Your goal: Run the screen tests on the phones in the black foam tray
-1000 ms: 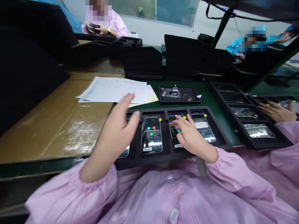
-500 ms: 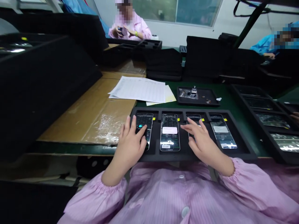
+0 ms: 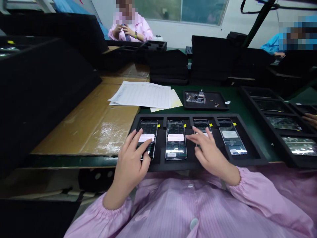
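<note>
Several smartphones lie face up in a row in a black foam tray [image 3: 158, 166], each with a small yellow tab by its upper right corner. Over the leftmost phone [image 3: 151, 150] is my left hand [image 3: 132, 158], fingers spread, its index fingertip at the white pop-up on the screen. The second phone [image 3: 176, 145] shows a similar pop-up and lies uncovered. My right hand [image 3: 210, 150] hovers with fingers apart over the third phone [image 3: 201, 124], hiding much of it. Furthest right rests another phone [image 3: 231, 135] with a pale pop-up.
Printed sheets [image 3: 143, 94] lie behind the tray, beside a small black tray [image 3: 218, 105] with a metal piece and tiny parts. Brown cardboard [image 3: 86, 125] covers the left side. More phones fill a tray [image 3: 277, 135] at right. Two co-workers [image 3: 133, 26] sit beyond.
A white pop-up has appeared on the leftmost phone, where a small teal spot showed before. My hands stay over the same phones; the whole view has shifted slightly.
</note>
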`<move>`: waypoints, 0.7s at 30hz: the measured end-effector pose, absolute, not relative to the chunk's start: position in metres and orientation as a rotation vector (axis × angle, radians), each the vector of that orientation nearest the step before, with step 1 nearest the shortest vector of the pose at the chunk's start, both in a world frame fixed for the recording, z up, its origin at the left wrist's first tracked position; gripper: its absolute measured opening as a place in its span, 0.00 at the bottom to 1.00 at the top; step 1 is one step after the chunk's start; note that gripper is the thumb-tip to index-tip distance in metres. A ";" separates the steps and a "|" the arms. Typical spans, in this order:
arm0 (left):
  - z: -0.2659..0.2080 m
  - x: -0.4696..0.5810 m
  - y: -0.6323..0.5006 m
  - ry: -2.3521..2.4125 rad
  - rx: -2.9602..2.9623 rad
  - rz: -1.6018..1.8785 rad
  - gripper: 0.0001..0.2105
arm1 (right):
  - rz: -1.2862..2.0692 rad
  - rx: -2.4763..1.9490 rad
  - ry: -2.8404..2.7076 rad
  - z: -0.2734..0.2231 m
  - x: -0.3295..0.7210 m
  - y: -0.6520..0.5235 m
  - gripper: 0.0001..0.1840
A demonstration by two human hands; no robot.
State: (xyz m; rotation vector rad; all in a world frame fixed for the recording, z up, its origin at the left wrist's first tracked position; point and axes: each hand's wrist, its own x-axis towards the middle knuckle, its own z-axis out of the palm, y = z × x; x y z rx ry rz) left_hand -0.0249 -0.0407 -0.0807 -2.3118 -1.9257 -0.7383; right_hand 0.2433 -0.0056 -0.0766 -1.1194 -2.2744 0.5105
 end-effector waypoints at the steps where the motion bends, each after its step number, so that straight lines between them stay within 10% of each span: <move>1: -0.082 -0.026 -0.041 -1.927 -2.319 -0.705 0.20 | 0.464 -1.149 -2.204 -0.077 0.252 -0.007 0.22; 21: -0.096 -0.031 -0.029 -1.828 -2.273 -0.938 0.34 | -0.047 -1.603 -1.668 -0.093 0.369 -0.007 0.13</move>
